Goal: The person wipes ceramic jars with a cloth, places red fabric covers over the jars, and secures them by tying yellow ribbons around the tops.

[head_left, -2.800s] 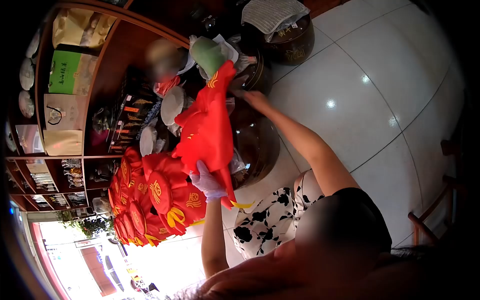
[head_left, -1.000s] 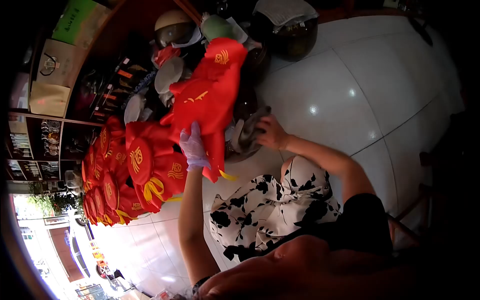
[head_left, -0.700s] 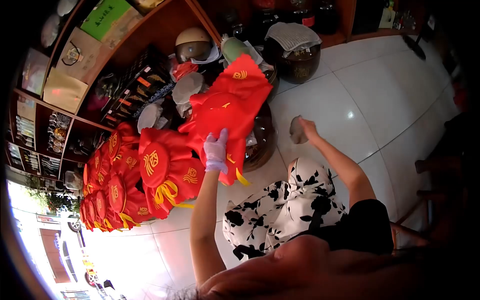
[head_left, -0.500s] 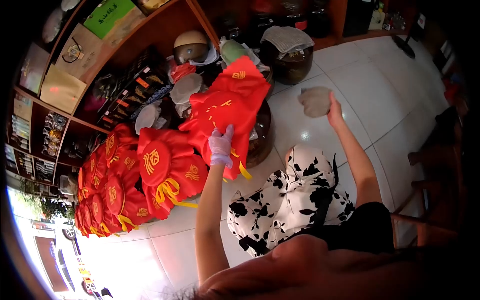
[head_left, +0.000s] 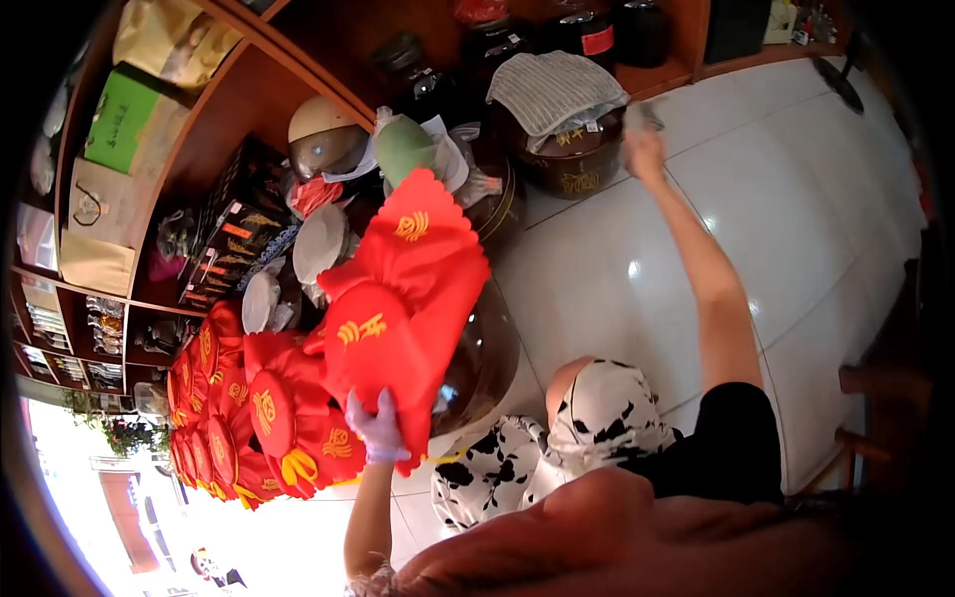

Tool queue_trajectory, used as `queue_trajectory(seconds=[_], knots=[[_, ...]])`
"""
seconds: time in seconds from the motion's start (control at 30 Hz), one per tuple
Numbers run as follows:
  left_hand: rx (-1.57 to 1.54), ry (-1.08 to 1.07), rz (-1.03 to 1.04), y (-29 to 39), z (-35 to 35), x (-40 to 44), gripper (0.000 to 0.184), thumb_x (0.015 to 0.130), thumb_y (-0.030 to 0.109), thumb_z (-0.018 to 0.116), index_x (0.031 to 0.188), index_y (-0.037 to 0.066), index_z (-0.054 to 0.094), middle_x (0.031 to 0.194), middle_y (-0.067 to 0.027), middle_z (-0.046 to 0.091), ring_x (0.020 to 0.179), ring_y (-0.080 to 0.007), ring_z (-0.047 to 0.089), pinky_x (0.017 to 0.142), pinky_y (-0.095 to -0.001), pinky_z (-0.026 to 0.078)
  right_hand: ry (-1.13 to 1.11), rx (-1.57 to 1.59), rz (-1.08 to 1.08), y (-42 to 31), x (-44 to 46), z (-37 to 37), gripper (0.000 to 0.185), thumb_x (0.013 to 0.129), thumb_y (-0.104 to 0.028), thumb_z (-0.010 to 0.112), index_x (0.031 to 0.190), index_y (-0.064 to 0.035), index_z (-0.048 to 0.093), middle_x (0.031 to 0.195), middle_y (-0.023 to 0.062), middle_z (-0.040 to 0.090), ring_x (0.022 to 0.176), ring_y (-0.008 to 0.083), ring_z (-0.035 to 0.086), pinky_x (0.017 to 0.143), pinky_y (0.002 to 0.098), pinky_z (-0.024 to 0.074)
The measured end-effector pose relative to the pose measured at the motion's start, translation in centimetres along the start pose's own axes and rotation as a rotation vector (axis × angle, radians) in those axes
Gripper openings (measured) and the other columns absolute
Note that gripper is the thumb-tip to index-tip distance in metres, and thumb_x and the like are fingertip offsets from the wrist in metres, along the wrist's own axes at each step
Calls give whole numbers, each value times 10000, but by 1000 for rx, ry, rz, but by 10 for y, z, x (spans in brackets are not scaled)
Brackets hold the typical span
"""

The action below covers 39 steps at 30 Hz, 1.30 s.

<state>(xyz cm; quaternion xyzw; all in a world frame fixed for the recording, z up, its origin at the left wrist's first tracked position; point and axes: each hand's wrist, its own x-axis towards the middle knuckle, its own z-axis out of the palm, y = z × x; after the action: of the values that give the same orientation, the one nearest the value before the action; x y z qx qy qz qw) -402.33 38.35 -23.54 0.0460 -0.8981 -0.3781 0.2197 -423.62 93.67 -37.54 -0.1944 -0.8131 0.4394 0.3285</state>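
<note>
My left hand [head_left: 376, 430], in a pale lilac glove, rests against the lower edge of a red cloth cover [head_left: 383, 289] with its fingers spread. The cover has yellow lettering and a scalloped edge, and is draped over the top of a dark brown jar [head_left: 482, 368]. My right hand [head_left: 647, 154], bare, is stretched far forward and closed around a grey cloth [head_left: 645, 116]. It is just right of another brown jar [head_left: 577, 164], whose top has a ribbed beige cloth [head_left: 557, 90] over it.
Several red-covered jars [head_left: 269, 413] with yellow ribbons stand in rows at the left. Wooden shelves [head_left: 269, 60] with boxes and dark jars run along the back. A green round bundle [head_left: 403, 149] sits behind the red cover. Wooden furniture [head_left: 875, 383] is at the right.
My right hand has swung forward with the grey cloth, up to the far brown jar. My left hand has shifted to the red cover's lower edge. The view has turned and moved.
</note>
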Motion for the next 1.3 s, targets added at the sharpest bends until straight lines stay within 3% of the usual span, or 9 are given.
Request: queue_trajectory(seconds=[0.07, 0.17, 0.3, 0.47, 0.6, 0.97, 1.1, 1.17, 1.3], knots=[[-112, 3, 27, 8, 8, 2, 415, 756, 231, 649, 1036, -42, 507, 915, -112, 576, 820, -208, 534, 737, -325, 442, 177, -385, -241, 1, -35, 72, 334, 786, -297, 567, 1044, -85, 585, 1335, 84, 341, 1147, 390, 339, 938, 518, 251], [-134, 26, 0, 2, 13, 0, 387, 791, 242, 621, 1055, -14, 496, 934, -71, 575, 828, -158, 535, 737, -298, 453, 181, -429, -356, -27, -61, 78, 259, 736, -238, 615, 970, -127, 600, 1335, 19, 334, 1153, 363, 311, 908, 535, 242], [-380, 266, -292, 33, 27, 4, 302, 789, 282, 622, 904, 18, 528, 844, -43, 561, 748, -136, 529, 708, -275, 478, -134, -433, -868, -19, -59, 73, 212, 700, -187, 584, 902, -125, 601, 1281, 17, 407, 1112, 267, 386, 916, 481, 260], [-225, 277, -198, 17, 18, 8, 149, 815, 178, 577, 787, 33, 557, 751, -19, 563, 687, -107, 506, 647, -258, 462, -303, -383, -1227, -40, -40, 109, 236, 728, -172, 493, 878, -52, 631, 1167, 88, 514, 1017, 201, 460, 923, 375, 286], [-331, 401, -241, 38, 40, 11, 178, 823, 188, 562, 756, 24, 575, 702, -4, 547, 649, -99, 483, 612, -246, 435, -433, -674, -1257, -63, -26, 154, 221, 705, -154, 502, 819, -65, 669, 911, 43, 606, 956, 202, 470, 876, 321, 297], [-144, 326, -110, 10, 33, 8, 237, 826, 226, 557, 790, -5, 594, 747, -18, 566, 681, -100, 485, 637, -252, 418, -321, -288, -719, -103, -1, 182, 203, 685, -20, 513, 866, 51, 572, 1140, 165, 501, 1043, 301, 448, 892, 409, 363], [-137, 366, -125, 6, 33, 10, 238, 818, 226, 567, 776, -7, 588, 740, -21, 569, 681, -100, 486, 640, -258, 418, -376, -614, -697, -124, 55, 251, 170, 738, -102, 479, 813, -74, 630, 991, 132, 588, 962, 263, 514, 801, 385, 383], [-194, 327, -137, 3, 31, 9, 239, 814, 228, 574, 764, -6, 580, 748, -24, 572, 683, -102, 482, 644, -265, 417, -519, -617, -469, -141, 83, 267, 227, 751, -143, 509, 939, -113, 633, 1010, 94, 593, 1009, 271, 479, 863, 385, 309], [-201, 336, -118, 4, 32, 8, 185, 820, 184, 568, 796, 2, 588, 744, -16, 569, 670, -103, 500, 637, -237, 434, -590, -693, -525, -139, 69, 258, 199, 761, -135, 486, 891, -111, 634, 970, 86, 609, 988, 246, 493, 848, 391, 316]])
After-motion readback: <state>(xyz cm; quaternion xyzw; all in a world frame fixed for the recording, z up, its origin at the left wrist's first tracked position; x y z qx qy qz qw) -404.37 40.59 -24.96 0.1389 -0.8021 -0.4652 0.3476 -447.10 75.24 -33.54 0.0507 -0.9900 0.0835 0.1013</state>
